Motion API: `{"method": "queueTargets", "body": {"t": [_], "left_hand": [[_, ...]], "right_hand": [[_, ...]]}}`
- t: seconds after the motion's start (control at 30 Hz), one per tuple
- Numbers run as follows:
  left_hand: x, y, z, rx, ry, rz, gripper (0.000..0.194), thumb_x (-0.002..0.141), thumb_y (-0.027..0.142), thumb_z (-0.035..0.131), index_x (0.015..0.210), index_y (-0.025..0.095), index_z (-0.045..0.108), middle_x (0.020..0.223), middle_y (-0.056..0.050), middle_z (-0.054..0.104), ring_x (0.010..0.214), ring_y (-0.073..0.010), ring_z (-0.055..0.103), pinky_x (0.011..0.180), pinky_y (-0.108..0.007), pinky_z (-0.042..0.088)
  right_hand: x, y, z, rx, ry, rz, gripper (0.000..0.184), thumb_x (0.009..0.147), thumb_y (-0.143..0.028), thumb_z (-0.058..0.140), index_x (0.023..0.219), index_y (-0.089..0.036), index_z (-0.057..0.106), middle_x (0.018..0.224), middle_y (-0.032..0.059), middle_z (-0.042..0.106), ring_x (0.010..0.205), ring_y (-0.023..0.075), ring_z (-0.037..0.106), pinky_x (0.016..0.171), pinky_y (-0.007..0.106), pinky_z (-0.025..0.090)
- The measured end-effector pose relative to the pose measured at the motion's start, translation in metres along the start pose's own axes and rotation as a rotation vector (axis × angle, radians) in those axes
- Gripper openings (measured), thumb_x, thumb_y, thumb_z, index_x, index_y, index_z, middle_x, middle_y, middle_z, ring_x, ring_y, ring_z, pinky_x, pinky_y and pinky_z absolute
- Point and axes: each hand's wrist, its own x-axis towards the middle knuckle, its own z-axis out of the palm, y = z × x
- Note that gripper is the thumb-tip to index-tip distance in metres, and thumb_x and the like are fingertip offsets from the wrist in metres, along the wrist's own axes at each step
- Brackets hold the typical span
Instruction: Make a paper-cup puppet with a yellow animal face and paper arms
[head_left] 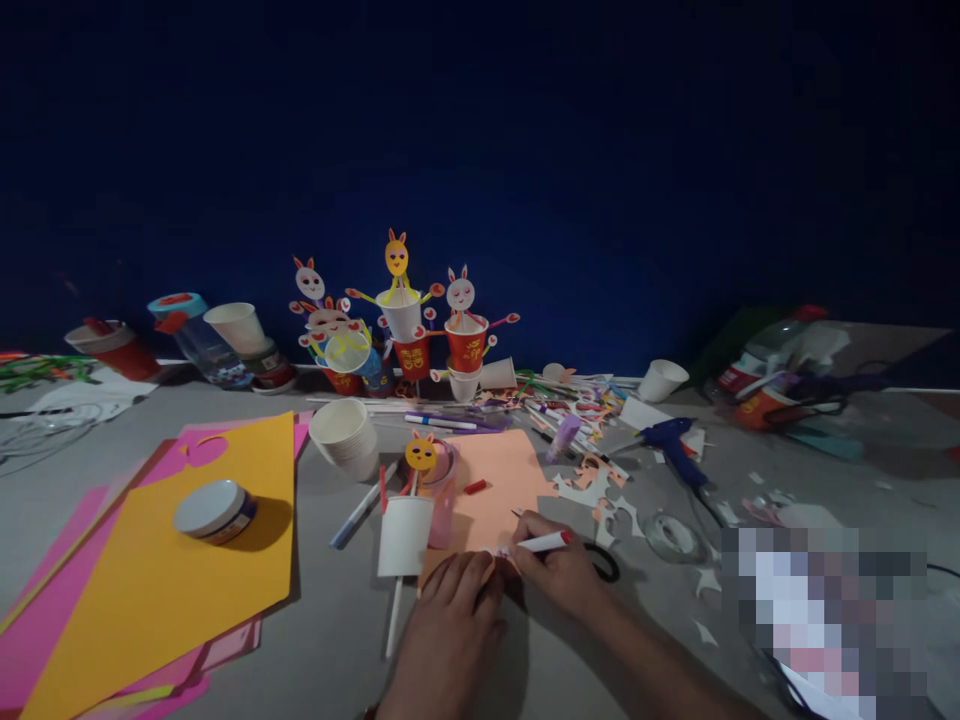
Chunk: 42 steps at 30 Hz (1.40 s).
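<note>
My right hand grips a white marker with a red end, its tip low over the peach paper sheet. My left hand presses at the sheet's near edge, fingers together around something small that I cannot make out. A bit of white with reddish marks shows between the hands. A red marker cap lies on the sheet. To the left of it is a white paper cup on a stick, with a yellow rabbit face above it. A black scissors handle shows beside my right hand.
Stacked paper cups stand beyond the sheet. Rabbit-faced cup figures line the back. A white-lidded jar sits on yellow paper at left. A blue glue gun, clear tape roll and paper scraps lie at right.
</note>
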Motion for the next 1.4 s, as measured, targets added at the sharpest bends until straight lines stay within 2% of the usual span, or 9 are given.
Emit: {"method": "queueTargets", "body": {"t": [0.23,0.4,0.57,0.73,1.17,1.4], "left_hand": [[-0.0008,-0.0001,0.0021,0.005,0.018,0.007,0.05,0.08,0.01,0.072,0.128,0.019,0.063,0.131,-0.01,0.068,0.118,-0.0309,0.064,0.099,-0.048,0.056],[-0.0002,0.0008,-0.0032,-0.004,-0.002,-0.005,0.048,0.081,0.009,0.071,0.127,0.02,0.063,0.132,-0.009,0.068,0.12,-0.0299,0.063,0.102,-0.047,0.054],[-0.0005,0.0006,-0.0003,0.011,-0.018,0.002,0.053,0.08,0.007,0.07,0.131,0.019,0.061,0.132,-0.01,0.067,0.119,-0.0312,0.063,0.1,-0.049,0.055],[-0.0001,0.0014,0.001,0.007,-0.002,-0.007,0.053,0.08,0.008,0.069,0.131,0.018,0.06,0.132,-0.01,0.068,0.119,-0.0309,0.064,0.1,-0.049,0.055],[-0.0016,0.0005,0.0018,-0.008,0.026,-0.009,0.045,0.081,0.006,0.065,0.123,0.02,0.064,0.129,-0.008,0.068,0.117,-0.0294,0.064,0.099,-0.048,0.055],[0.0003,-0.0001,0.0013,0.015,0.009,-0.005,0.045,0.08,0.009,0.071,0.123,0.018,0.065,0.129,-0.009,0.069,0.117,-0.0309,0.065,0.099,-0.048,0.056]], "right_hand": [[0.0001,0.0012,0.0004,0.002,0.003,-0.005,0.015,0.081,-0.021,0.052,0.066,-0.023,0.047,0.06,-0.0066,0.048,0.057,0.0134,0.048,0.057,0.025,0.034],[-0.0003,-0.0003,-0.0012,0.001,0.008,-0.009,0.015,0.081,-0.022,0.052,0.067,-0.024,0.047,0.061,-0.0064,0.048,0.058,0.0139,0.048,0.058,0.026,0.035],[0.0,-0.0011,-0.0021,0.003,-0.004,-0.014,0.017,0.082,-0.024,0.052,0.066,-0.024,0.045,0.061,-0.0057,0.048,0.058,0.0139,0.047,0.057,0.026,0.034],[-0.0001,0.0002,-0.0006,0.012,-0.002,-0.004,0.016,0.079,-0.022,0.052,0.065,-0.024,0.044,0.06,-0.0062,0.047,0.057,0.0136,0.046,0.056,0.025,0.034],[-0.0001,-0.0013,-0.0015,0.015,-0.009,-0.012,0.016,0.082,-0.022,0.051,0.066,-0.023,0.048,0.062,-0.0055,0.052,0.059,0.0144,0.05,0.058,0.026,0.036],[0.0003,0.0009,-0.0006,0.022,-0.01,-0.02,0.015,0.082,-0.022,0.052,0.067,-0.023,0.049,0.064,-0.0045,0.055,0.061,0.0149,0.051,0.06,0.027,0.037]]}}
